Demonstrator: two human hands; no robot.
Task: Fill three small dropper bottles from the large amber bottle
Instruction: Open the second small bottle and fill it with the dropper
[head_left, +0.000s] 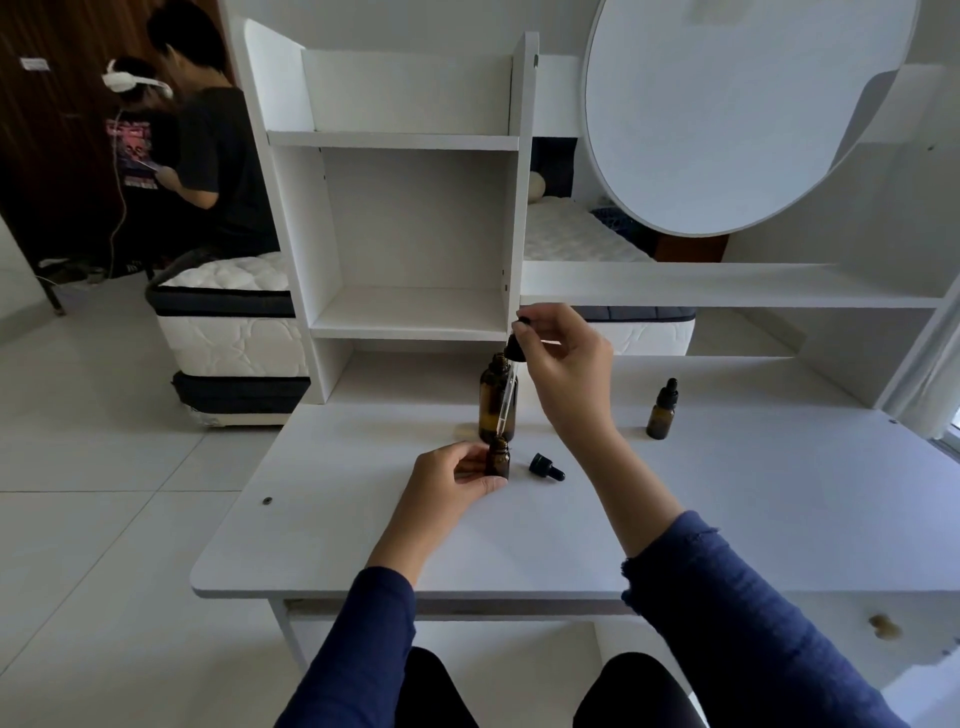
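Left grip (452, 478): fingers and thumb curled round the open small dropper bottle (497, 464), which stands upright on the table (363, 545).
Right grip (566, 364): raised above and just behind the left grip; thumb and fingertips pinched on the black bulb of the dropper (515, 347).
Dropper tube: clear glass, slanting down from the right grip to the mouth of the bottle in the left grip; whether the tip is inside the mouth cannot be told.
Large amber bottle (491, 400): uncapped and upright on the table, just behind the left grip and below the right grip; the glass tube crosses in front of it.
Loose dropper cap (546, 466): black, lying on its side on the table, just right of the left grip and apart from it.
Capped small bottle (662, 410): upright on the table, well to the right of the right grip, touched by neither grip.
Shelf unit (415, 218): white, rising behind both grips.
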